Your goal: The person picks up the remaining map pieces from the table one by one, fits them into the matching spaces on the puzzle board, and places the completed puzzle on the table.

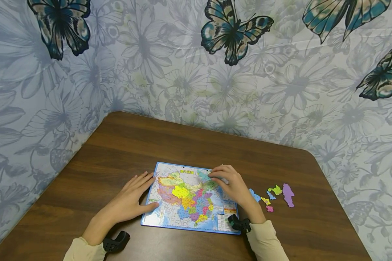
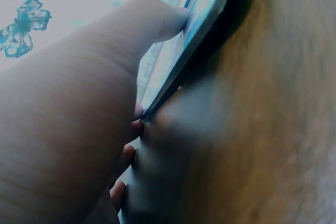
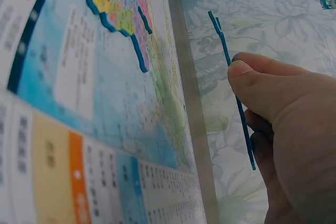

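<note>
A colourful map puzzle board (image 1: 156,217) lies flat on the brown wooden table (image 1: 117,152). My left hand (image 1: 135,197) rests open at the board's left edge, fingers straight and the thumb (image 2: 152,22) pressing on the board (image 2: 207,11). My right hand (image 1: 223,179) hovers over the board's upper right part. In the right wrist view it (image 3: 244,85) pinches a thin blue-edged puzzle piece (image 3: 224,48), seen edge-on, above the board (image 3: 63,77). Several loose pieces lie on the table right of the board, among them a purple one (image 1: 288,194) and a yellow-green one (image 1: 276,190).
A curtain (image 1: 196,72) printed with flowers and butterflies closes in the table on the left, back and right. The table's far corners are rounded. Black wrist mounts (image 1: 115,242) sit on both forearms near the front edge.
</note>
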Tool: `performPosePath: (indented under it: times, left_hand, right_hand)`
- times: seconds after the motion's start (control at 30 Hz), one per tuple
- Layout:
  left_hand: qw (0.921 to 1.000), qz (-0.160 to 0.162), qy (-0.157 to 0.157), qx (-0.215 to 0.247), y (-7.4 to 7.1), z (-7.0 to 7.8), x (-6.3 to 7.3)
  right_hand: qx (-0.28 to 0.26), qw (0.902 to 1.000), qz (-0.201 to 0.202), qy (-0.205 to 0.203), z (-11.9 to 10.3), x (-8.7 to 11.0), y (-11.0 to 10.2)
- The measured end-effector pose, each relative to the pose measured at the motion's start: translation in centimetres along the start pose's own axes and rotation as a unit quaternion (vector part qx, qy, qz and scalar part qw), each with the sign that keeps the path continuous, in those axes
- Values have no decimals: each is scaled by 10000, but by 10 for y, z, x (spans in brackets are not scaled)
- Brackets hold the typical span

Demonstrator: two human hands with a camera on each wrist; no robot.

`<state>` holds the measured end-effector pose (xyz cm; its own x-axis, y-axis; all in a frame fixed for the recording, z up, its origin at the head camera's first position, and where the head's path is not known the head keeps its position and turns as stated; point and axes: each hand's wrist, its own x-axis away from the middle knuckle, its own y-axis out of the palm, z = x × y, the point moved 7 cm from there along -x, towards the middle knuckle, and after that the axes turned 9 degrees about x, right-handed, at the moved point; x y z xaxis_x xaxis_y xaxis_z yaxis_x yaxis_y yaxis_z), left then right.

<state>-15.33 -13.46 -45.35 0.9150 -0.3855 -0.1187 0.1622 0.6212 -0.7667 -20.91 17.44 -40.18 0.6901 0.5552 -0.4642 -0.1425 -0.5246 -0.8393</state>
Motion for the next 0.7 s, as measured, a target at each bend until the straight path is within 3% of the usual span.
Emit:
performPosePath:
  times: [0.7]
  left_hand:
    - [10000,-23,-3,16,0,2,0]
  right_hand:
    - [-279,9970,-662,-290,-12,-5,21]
